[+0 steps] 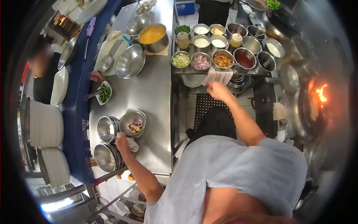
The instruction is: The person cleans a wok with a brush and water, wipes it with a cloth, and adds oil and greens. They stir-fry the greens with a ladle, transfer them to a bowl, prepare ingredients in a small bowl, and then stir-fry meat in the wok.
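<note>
Biggest thing here is the long steel bench (pixel 153 97) running up the middle. Stacks of white plates (pixel 44 123) sit off its left side, past a blue ledge. To the right there's a rack (pixel 246 73) packed with steel tubs of chopped veg, white sauces and one red sauce (pixel 244 59). Further right, a wok (pixel 304 112) has an open flame (pixel 321 93) beside it.

At the far end of the bench is a big pot of orange sauce (pixel 152 35), with an empty steel bowl (pixel 130 61) just in front of it. Nearer in, there are two piles of nested bowls (pixel 106 128) along the left edge.

Beside the upper pile is a smaller bowl of chopped pieces (pixel 133 123), pinkish and pale. The left hand (pixel 123 142) is right below that bowl, closed around a bunched white cloth (pixel 132 143) that rests on the bench near the bowl's rim.

The right hand (pixel 216 89) is stretched out to a striped towel (pixel 218 76) hanging off the front of the rack. Its fingers are curled at the bottom edge, but I honestly can't tell if it's gripping the towel or just touching it.

Someone else's hand (pixel 97 77) is at the left side of the bench, by a small plate of green veg (pixel 104 93).
</note>
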The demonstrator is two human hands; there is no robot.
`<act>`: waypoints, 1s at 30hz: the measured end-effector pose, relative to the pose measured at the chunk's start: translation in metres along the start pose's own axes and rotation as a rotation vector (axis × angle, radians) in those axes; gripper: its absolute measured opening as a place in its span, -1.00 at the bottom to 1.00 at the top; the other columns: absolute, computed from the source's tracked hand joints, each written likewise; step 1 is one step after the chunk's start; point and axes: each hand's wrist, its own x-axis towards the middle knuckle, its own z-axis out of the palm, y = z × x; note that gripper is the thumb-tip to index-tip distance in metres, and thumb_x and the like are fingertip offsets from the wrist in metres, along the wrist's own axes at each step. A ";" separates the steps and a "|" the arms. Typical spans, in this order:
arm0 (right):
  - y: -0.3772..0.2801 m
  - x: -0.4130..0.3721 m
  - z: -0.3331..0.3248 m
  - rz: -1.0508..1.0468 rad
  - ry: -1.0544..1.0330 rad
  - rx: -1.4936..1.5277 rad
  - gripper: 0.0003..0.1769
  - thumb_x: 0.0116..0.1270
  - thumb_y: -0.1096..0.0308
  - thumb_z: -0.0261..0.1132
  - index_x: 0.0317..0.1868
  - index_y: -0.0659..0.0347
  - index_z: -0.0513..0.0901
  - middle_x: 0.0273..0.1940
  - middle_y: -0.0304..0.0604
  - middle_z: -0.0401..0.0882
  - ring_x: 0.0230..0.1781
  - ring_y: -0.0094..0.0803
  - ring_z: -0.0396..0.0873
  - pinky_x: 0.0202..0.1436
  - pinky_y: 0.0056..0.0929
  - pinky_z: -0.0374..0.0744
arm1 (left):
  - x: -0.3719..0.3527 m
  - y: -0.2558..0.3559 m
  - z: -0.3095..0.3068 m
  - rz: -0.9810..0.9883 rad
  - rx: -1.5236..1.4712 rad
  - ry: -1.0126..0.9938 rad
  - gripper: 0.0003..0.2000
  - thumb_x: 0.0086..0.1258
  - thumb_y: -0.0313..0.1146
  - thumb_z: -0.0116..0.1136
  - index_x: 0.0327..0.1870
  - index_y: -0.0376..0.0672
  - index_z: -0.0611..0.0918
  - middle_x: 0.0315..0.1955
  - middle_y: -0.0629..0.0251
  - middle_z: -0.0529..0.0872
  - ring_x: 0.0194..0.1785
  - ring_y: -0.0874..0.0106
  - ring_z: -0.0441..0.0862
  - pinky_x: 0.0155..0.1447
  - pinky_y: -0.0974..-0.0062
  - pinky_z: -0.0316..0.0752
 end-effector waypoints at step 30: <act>0.010 0.280 0.058 -0.552 -0.204 -0.207 -0.72 0.08 0.41 0.23 -0.15 0.19 0.70 -0.24 0.13 0.66 -0.18 0.01 0.63 -0.05 -0.14 0.57 | -0.116 0.125 0.198 -0.105 -0.227 -0.183 -0.68 0.19 -0.23 0.24 -0.23 -0.34 0.61 -0.39 0.23 0.66 -0.35 0.44 0.55 -0.21 0.44 0.44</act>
